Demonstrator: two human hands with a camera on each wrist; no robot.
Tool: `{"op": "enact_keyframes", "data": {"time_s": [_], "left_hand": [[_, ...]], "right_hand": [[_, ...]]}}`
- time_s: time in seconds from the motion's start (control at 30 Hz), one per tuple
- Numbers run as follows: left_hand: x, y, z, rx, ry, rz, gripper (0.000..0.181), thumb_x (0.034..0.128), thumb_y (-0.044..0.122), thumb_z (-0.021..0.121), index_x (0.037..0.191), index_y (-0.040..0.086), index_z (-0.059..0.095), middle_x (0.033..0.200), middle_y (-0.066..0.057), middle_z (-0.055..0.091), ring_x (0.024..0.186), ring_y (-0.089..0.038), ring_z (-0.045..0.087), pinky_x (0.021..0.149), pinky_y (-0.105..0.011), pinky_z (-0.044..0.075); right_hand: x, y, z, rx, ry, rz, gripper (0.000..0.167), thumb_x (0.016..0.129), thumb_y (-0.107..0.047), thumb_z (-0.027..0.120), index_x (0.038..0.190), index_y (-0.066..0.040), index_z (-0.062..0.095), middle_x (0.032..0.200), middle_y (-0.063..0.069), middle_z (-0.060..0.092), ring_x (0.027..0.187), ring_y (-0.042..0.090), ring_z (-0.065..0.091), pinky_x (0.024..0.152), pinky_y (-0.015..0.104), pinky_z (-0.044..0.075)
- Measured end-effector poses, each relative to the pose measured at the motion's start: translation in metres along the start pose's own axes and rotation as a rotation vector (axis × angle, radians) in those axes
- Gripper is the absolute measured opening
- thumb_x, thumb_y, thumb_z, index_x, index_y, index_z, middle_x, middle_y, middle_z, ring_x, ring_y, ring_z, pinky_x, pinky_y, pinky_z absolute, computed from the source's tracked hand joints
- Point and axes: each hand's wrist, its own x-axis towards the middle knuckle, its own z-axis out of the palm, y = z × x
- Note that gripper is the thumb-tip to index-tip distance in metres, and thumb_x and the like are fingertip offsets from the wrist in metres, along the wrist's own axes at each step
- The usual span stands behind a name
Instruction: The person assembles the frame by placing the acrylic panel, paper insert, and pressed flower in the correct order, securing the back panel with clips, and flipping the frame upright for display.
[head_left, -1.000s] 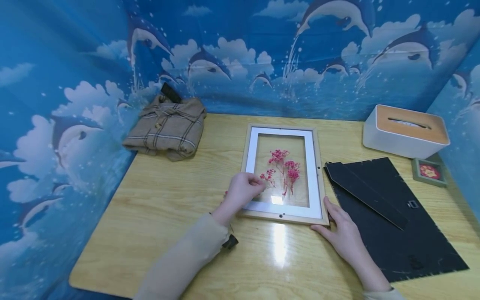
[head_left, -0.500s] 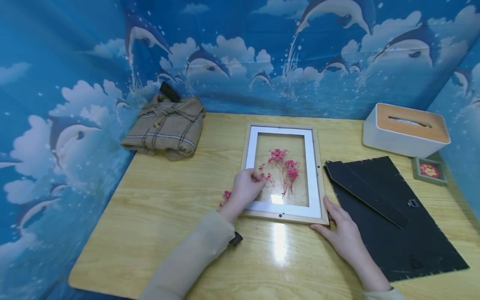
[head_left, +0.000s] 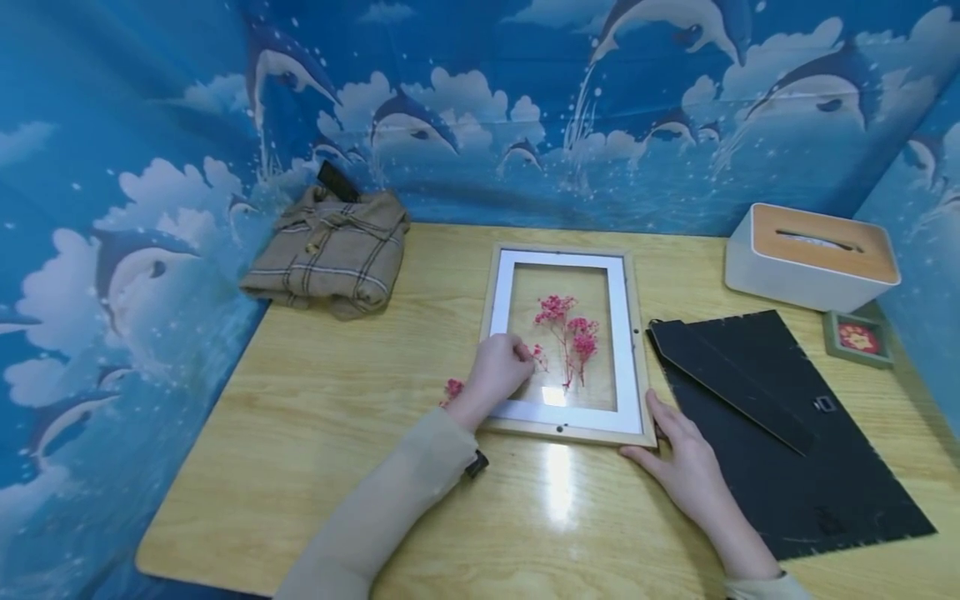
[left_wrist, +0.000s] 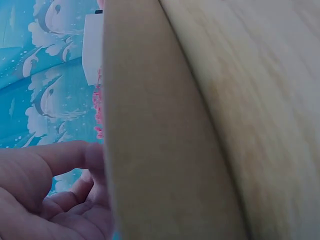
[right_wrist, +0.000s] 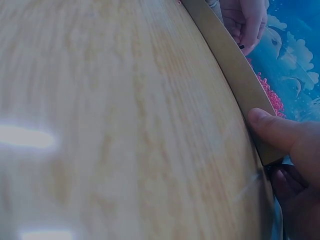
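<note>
A light wooden picture frame point(head_left: 491, 292) with a white mat lies on the table, pink dried flowers point(head_left: 583, 337) inside its opening. My left hand point(head_left: 498, 371) reaches over the frame's left side, its thumb and finger pinching a small pink sprig point(head_left: 537, 357), mostly hidden by the fingers. In the left wrist view, the left hand point(left_wrist: 60, 195) has bent fingers beside the frame's side point(left_wrist: 150, 120). My right hand point(head_left: 686, 467) grips the lower right corner; in the right wrist view, this hand point(right_wrist: 295, 160) has its thumb against the frame's edge point(right_wrist: 235, 70).
A black backing board point(head_left: 772, 417) with a stand lies right of the frame. Behind it are a tissue box point(head_left: 810, 258) and a small green-framed piece point(head_left: 858, 340). Folded plaid cloth point(head_left: 330, 254) sits back left. More pink flowers point(head_left: 452, 390) lie by the left forearm.
My left hand has shifted slightly up and right over the frame's left side, uncovering more of the pink flowers beside the forearm. My right hand stays at the corner.
</note>
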Motion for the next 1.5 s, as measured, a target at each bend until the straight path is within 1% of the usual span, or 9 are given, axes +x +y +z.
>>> {"op": "enact_keyframes", "data": {"time_s": [0.17, 0.33, 0.5, 0.67, 0.83, 1.03, 1.17, 1.3, 1.5], "left_hand": [[0.0, -0.003, -0.012, 0.02, 0.03, 0.021, 0.006, 0.081, 0.001, 0.069, 0.081, 0.005, 0.065, 0.073, -0.003, 0.06, 0.063, -0.014, 0.056, 0.055, -0.022, 0.049], [-0.008, -0.014, -0.049, 0.009, 0.078, 0.039, 0.005, 0.0842, 0.005, 0.068, 0.088, 0.004, 0.066, 0.079, -0.005, 0.061, 0.07, -0.017, 0.057, 0.062, -0.026, 0.05], [-0.03, -0.042, -0.089, 0.077, 0.091, 0.009, 0.01, 0.0876, 0.011, 0.066, 0.095, 0.003, 0.065, 0.084, -0.007, 0.062, 0.076, -0.02, 0.058, 0.069, -0.033, 0.052], [-0.053, -0.072, -0.105, 0.206, 0.029, -0.003, 0.017, 0.0849, 0.01, 0.069, 0.098, 0.0, 0.064, 0.083, -0.006, 0.062, 0.076, -0.02, 0.057, 0.072, -0.036, 0.051], [-0.056, -0.079, -0.1, 0.197, 0.021, 0.08, 0.018, 0.0858, 0.013, 0.07, 0.1, 0.002, 0.066, 0.084, -0.003, 0.062, 0.077, -0.017, 0.057, 0.072, -0.033, 0.051], [-0.037, -0.053, -0.079, 0.164, -0.093, 0.246, 0.024, 0.0888, 0.012, 0.067, 0.111, 0.004, 0.067, 0.095, -0.004, 0.064, 0.08, -0.015, 0.059, 0.072, -0.03, 0.053], [-0.03, -0.041, -0.059, 0.269, -0.206, 0.392, 0.028, 0.0907, 0.016, 0.065, 0.116, 0.004, 0.066, 0.105, -0.007, 0.066, 0.09, -0.018, 0.057, 0.082, -0.032, 0.048], [-0.027, -0.035, -0.044, 0.438, -0.226, 0.527, 0.033, 0.0923, 0.02, 0.063, 0.122, 0.005, 0.063, 0.117, -0.006, 0.066, 0.102, -0.017, 0.058, 0.091, -0.032, 0.041], [-0.022, -0.03, -0.035, 0.537, -0.205, 0.561, 0.039, 0.0932, 0.024, 0.062, 0.13, 0.011, 0.057, 0.131, -0.004, 0.057, 0.117, -0.017, 0.054, 0.098, -0.033, 0.036]], "right_hand": [[0.001, -0.001, 0.001, 0.0, 0.002, -0.008, 0.088, 0.075, -0.023, 0.082, 0.147, -0.004, 0.033, 0.14, 0.027, 0.041, 0.121, 0.044, 0.042, 0.092, 0.061, 0.04], [0.001, -0.003, 0.001, 0.003, 0.007, -0.016, 0.087, 0.076, -0.022, 0.082, 0.146, -0.003, 0.034, 0.14, 0.027, 0.041, 0.117, 0.043, 0.045, 0.091, 0.059, 0.041], [0.002, -0.005, 0.001, 0.007, 0.0, -0.016, 0.087, 0.077, -0.024, 0.081, 0.146, -0.003, 0.034, 0.14, 0.027, 0.041, 0.118, 0.043, 0.044, 0.092, 0.06, 0.041], [0.001, -0.004, 0.0, -0.003, -0.006, -0.005, 0.088, 0.076, -0.025, 0.081, 0.147, -0.003, 0.033, 0.14, 0.027, 0.04, 0.121, 0.045, 0.041, 0.093, 0.061, 0.039], [0.0, -0.002, -0.001, -0.004, 0.006, -0.004, 0.089, 0.075, -0.023, 0.082, 0.146, -0.003, 0.034, 0.139, 0.028, 0.041, 0.121, 0.045, 0.042, 0.092, 0.061, 0.04], [-0.001, 0.0, -0.001, -0.01, 0.023, -0.001, 0.089, 0.074, -0.021, 0.083, 0.146, -0.004, 0.034, 0.138, 0.027, 0.042, 0.12, 0.045, 0.043, 0.091, 0.061, 0.04], [-0.002, 0.001, 0.001, -0.002, 0.027, -0.018, 0.089, 0.074, -0.021, 0.083, 0.146, -0.004, 0.034, 0.138, 0.027, 0.043, 0.119, 0.044, 0.044, 0.091, 0.06, 0.041], [-0.001, 0.001, 0.002, 0.002, 0.034, -0.035, 0.088, 0.074, -0.021, 0.083, 0.146, -0.003, 0.035, 0.137, 0.027, 0.043, 0.118, 0.044, 0.044, 0.09, 0.06, 0.041], [0.0, 0.001, 0.002, -0.004, 0.039, -0.038, 0.088, 0.073, -0.02, 0.083, 0.146, -0.002, 0.035, 0.137, 0.027, 0.044, 0.118, 0.044, 0.044, 0.09, 0.06, 0.041]]}}
